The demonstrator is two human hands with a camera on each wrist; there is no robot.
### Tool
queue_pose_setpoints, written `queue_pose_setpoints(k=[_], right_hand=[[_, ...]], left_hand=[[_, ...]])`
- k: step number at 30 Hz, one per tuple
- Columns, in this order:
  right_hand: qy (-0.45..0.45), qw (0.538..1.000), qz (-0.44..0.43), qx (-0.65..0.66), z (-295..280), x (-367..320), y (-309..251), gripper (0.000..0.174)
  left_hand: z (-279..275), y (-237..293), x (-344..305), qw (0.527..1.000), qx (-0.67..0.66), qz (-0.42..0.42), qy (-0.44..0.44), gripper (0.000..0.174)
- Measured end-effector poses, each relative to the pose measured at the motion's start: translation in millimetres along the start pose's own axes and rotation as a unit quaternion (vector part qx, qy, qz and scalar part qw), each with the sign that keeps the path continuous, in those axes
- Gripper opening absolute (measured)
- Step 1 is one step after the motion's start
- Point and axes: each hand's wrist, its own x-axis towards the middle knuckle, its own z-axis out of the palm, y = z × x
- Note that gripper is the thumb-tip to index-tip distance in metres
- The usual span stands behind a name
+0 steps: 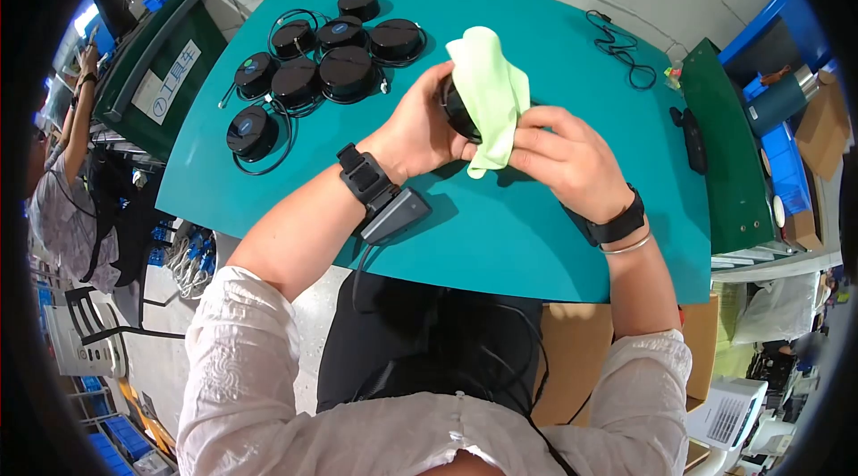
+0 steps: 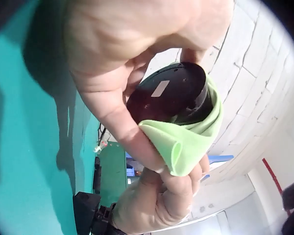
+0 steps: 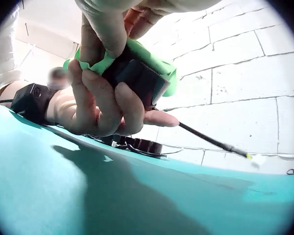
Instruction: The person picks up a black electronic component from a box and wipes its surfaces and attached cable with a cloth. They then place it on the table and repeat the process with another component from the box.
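My left hand [image 1: 418, 129] grips a round black puck-shaped device [image 2: 169, 95] above the table. A small pale label shows on its flat face in the left wrist view. Draped over the device is a light green cloth [image 1: 492, 87], wrapped round its rim. My right hand [image 1: 572, 163] pinches the cloth's lower edge between thumb and fingers, against the device's side. In the right wrist view, a black cable [image 3: 206, 134] with a pale tip runs out from the device, past the left fingers.
Several similar black devices [image 1: 347, 74] with coiled cables lie on the green table [image 1: 536, 239] at the back left. A loose black cable [image 1: 621, 47] lies at the back right. A green cart [image 1: 143, 83] stands to the left near another person [image 1: 71, 199]; blue bins [image 1: 786, 168] are at right.
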Motion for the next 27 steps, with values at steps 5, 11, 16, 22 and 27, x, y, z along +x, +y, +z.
queue_pose_setpoints(k=[5,11,16,22,27], right_hand=[[0.021,0.996,0.074,0.037,7.8,-6.3,9.6,0.02],[0.045,0.971,0.235,-0.018,13.8,-14.2,26.0,0.022],[0.062,0.925,0.352,0.127,18.5,-25.3,32.8,0.028],[0.088,0.8,0.414,0.425,19.7,-15.7,21.3,0.03],[0.264,0.78,0.408,0.395,18.2,-27.5,38.6,0.021]], left_hand=[[-29.3,-0.3,11.3,0.999,-0.015,-0.009,-0.047,0.052],[-12.4,-1.9,8.4,0.999,0.03,0.011,-0.022,0.053],[-21.7,0.5,11.6,0.995,0.062,0.029,-0.072,0.051],[-9.5,-1.7,6.1,0.979,0.168,0.055,-0.1,0.06],[-13.3,-5.2,7.8,0.961,0.253,0.07,-0.091,0.072]])
